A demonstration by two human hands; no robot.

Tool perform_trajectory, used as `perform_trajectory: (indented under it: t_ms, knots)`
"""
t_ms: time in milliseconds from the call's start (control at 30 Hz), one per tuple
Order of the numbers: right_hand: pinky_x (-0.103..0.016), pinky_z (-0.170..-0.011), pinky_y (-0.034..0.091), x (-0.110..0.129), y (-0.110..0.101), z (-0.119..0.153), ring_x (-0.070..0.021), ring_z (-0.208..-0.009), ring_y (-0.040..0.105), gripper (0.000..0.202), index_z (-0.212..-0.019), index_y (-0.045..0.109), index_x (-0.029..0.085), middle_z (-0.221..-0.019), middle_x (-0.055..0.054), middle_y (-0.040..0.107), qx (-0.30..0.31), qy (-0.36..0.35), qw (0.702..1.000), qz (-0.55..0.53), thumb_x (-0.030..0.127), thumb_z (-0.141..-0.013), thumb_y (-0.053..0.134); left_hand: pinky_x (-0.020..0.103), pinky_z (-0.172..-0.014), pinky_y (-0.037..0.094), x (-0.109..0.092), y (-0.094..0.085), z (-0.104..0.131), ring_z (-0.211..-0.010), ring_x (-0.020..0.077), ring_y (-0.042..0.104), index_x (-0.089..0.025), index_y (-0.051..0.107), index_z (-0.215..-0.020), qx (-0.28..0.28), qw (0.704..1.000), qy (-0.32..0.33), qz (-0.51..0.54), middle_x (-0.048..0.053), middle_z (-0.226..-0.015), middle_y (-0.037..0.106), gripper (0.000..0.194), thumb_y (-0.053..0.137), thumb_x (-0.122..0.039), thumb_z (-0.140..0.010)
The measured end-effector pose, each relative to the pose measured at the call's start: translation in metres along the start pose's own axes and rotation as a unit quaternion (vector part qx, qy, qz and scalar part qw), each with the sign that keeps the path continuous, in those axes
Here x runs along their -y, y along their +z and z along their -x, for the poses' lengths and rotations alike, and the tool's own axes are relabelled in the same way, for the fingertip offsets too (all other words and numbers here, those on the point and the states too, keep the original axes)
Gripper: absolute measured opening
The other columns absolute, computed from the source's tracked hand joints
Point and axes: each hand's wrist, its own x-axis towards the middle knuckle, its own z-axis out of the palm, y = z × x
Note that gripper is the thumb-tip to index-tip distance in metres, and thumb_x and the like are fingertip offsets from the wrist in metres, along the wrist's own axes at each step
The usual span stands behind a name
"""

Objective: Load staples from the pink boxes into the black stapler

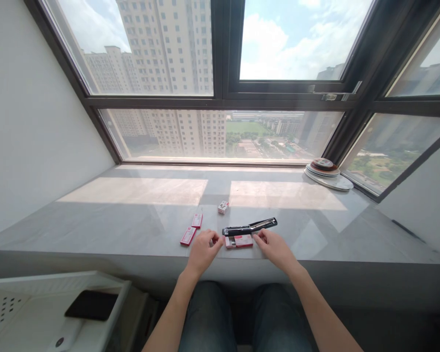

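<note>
A red-and-white staple box point(244, 240) lies partly slid open near the front edge of the sill, its inner tray showing at the left. My left hand point(204, 252) is closed, with thumb and forefinger pinched at the tray's left end. At the box's right end, the curled fingers of my right hand point(274, 248) also pinch; the exact contact is hard to see. Just behind the box rests a black stapler point(249, 228), its top swung open to the right and its metal channel exposed.
Left of my hands lie two flat red-and-white boxes point(188, 236). A small white-and-red box point(223, 207) sits farther back. Stacked plates point(328, 174) stand in the right corner by the window. Below left, a dark phone-like slab point(92, 305) rests on a white plastic piece point(112, 283).
</note>
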Motion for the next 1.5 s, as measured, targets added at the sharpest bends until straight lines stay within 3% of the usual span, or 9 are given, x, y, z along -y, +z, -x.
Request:
perform_trajectory:
  t_ms: [200, 267, 467, 567, 667, 900, 1167, 1333, 1500]
  knots:
    - [-0.026, -0.061, 0.036, 0.000, 0.022, 0.002, -0.0186, -0.067, 0.057, 0.030, -0.077, 0.065, 0.023, -0.070, -0.001, 0.066, 0.040, -0.042, 0.998, -0.020, 0.048, -0.091, 0.054, 0.036, -0.079, 0.040, -0.020, 0.027, 0.001, -0.084, 0.0224, 0.061, -0.024, 0.063, -0.077, -0.026, 0.998, -0.018, -0.058, 0.003, -0.078, 0.067, 0.033, 0.047, -0.044, -0.099]
    - [-0.026, -0.059, 0.036, -0.005, 0.022, 0.002, -0.0182, -0.063, 0.057, 0.033, -0.076, 0.064, 0.022, -0.065, -0.001, 0.064, 0.038, -0.014, 0.998, -0.038, 0.052, -0.088, 0.057, 0.035, -0.079, 0.040, -0.026, 0.031, 0.002, -0.082, 0.0217, 0.062, -0.025, 0.065, -0.084, -0.036, 0.997, -0.018, -0.059, 0.003, -0.079, 0.067, 0.031, 0.046, -0.044, -0.100]
    - [-0.024, -0.045, 0.030, -0.042, -0.020, -0.006, -0.0149, -0.047, 0.049, 0.054, -0.104, 0.062, 0.020, -0.054, 0.005, 0.055, -0.017, 0.127, 0.979, -0.158, 0.057, -0.069, 0.078, 0.034, -0.079, 0.041, -0.032, 0.036, 0.002, -0.086, 0.0218, 0.064, -0.027, 0.064, -0.120, -0.040, 0.997, 0.010, -0.069, 0.005, -0.091, 0.070, 0.033, 0.045, -0.044, -0.100]
    - [-0.023, -0.043, 0.027, -0.039, -0.035, -0.019, -0.0099, -0.044, 0.040, 0.062, -0.113, 0.062, 0.021, -0.064, 0.003, 0.058, -0.005, 0.096, 0.959, -0.267, 0.058, -0.067, 0.080, 0.033, -0.076, 0.039, -0.033, 0.038, -0.003, -0.084, 0.0219, 0.065, -0.027, 0.066, -0.110, -0.030, 0.996, -0.008, -0.088, 0.004, -0.089, 0.071, 0.030, 0.046, -0.046, -0.099]
    - [-0.024, -0.044, 0.026, -0.018, -0.032, -0.039, -0.0083, -0.047, 0.035, 0.057, -0.103, 0.066, 0.019, -0.065, 0.004, 0.054, 0.017, 0.035, 0.944, -0.328, 0.063, -0.068, 0.077, 0.032, -0.073, 0.037, -0.034, 0.037, -0.008, -0.076, 0.0207, 0.064, -0.027, 0.066, -0.100, -0.013, 0.995, -0.023, -0.100, 0.002, -0.081, 0.070, 0.028, 0.047, -0.048, -0.099]
    - [-0.022, -0.052, 0.026, 0.027, 0.002, -0.078, -0.0087, -0.054, 0.033, 0.042, -0.088, 0.071, 0.018, -0.056, 0.009, 0.041, 0.085, -0.107, 0.973, -0.185, 0.054, -0.067, 0.081, 0.034, -0.074, 0.036, -0.036, 0.036, -0.009, -0.076, 0.0218, 0.063, -0.027, 0.064, -0.100, -0.008, 0.993, -0.013, -0.117, 0.003, -0.085, 0.071, 0.027, 0.050, -0.050, -0.096]
    - [-0.022, -0.053, 0.022, 0.036, 0.018, -0.087, -0.0095, -0.054, 0.042, 0.027, -0.088, 0.072, 0.020, -0.058, 0.007, 0.050, 0.163, -0.177, 0.970, -0.020, 0.044, -0.076, 0.075, 0.038, -0.077, 0.035, -0.045, 0.031, -0.006, -0.079, 0.0258, 0.063, -0.025, 0.067, -0.099, -0.005, 0.987, 0.014, -0.161, 0.006, -0.076, 0.067, 0.033, 0.059, -0.056, -0.089]
    - [-0.023, -0.056, 0.024, 0.035, 0.017, -0.088, -0.0104, -0.057, 0.047, 0.031, -0.100, 0.071, 0.021, -0.063, 0.006, 0.053, 0.180, -0.173, 0.968, 0.037, 0.046, -0.081, 0.071, 0.037, -0.080, 0.032, -0.053, 0.031, 0.001, -0.085, 0.0222, 0.063, -0.026, 0.068, -0.091, 0.009, 0.985, 0.086, -0.147, 0.003, -0.082, 0.071, 0.016, 0.063, -0.040, -0.091]
    - [-0.024, -0.056, 0.025, 0.029, 0.019, -0.088, -0.0116, -0.059, 0.048, 0.035, -0.103, 0.069, 0.021, -0.064, 0.006, 0.053, 0.169, -0.159, 0.972, 0.045, 0.049, -0.083, 0.069, 0.038, -0.083, 0.034, -0.027, 0.009, 0.005, -0.089, 0.0235, 0.059, -0.023, 0.066, -0.080, -0.041, 0.978, 0.047, -0.200, 0.004, -0.081, 0.066, 0.017, 0.066, -0.038, -0.088]
